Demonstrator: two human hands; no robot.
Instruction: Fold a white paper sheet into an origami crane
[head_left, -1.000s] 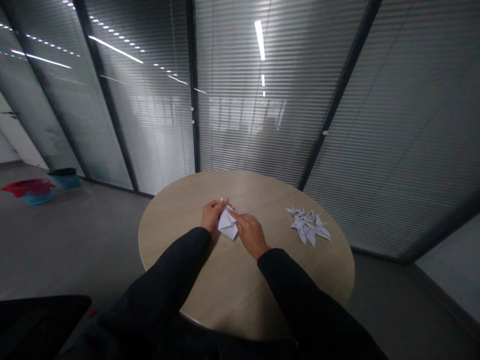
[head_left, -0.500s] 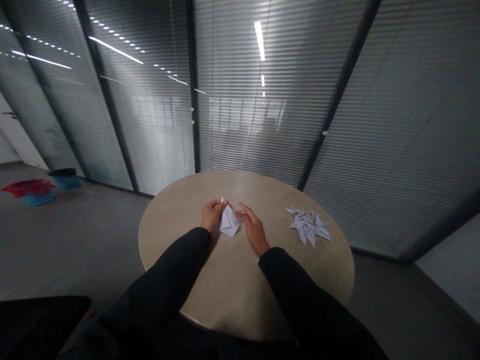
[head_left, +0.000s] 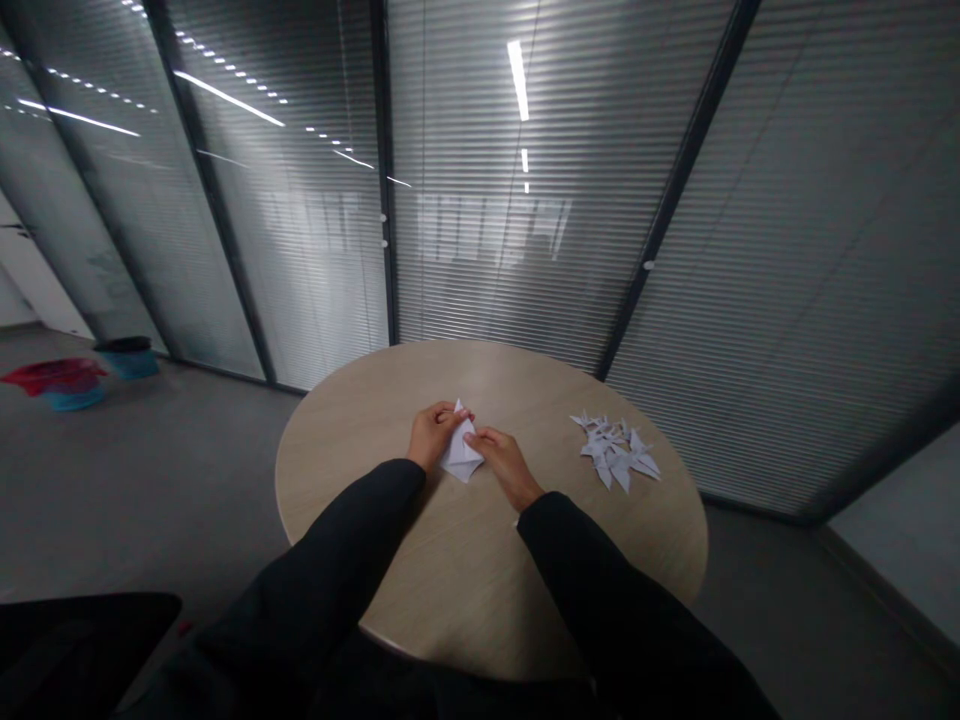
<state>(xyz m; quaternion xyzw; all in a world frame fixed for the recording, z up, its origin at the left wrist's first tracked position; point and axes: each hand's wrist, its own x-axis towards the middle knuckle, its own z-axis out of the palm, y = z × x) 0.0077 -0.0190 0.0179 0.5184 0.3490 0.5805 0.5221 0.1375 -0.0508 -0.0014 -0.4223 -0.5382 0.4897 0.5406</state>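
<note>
A folded white paper point(head_left: 462, 452) is held over the middle of the round wooden table point(head_left: 480, 560), its pointed tip up and away from me. My left hand point(head_left: 433, 434) is closed on its left side and upper part, thumb across the front. On the right edge, my right hand point(head_left: 507, 461) pinches the paper with the thumb on its face. Several folded white paper pieces point(head_left: 616, 455) with pointed ends lie in a loose pile on the right part of the table.
Behind the table stands a glass partition with blinds point(head_left: 495, 270) and dark frames. Two bins, one with a red liner point(head_left: 56, 376) and one with a black liner point(head_left: 126, 345), stand on the floor at left. A dark object point(head_left: 75, 650) fills the lower left corner.
My right hand has moved in from beside the paper and closed on its right edge. The paper and my left hand have shifted slightly right, and the paper looks turned.
</note>
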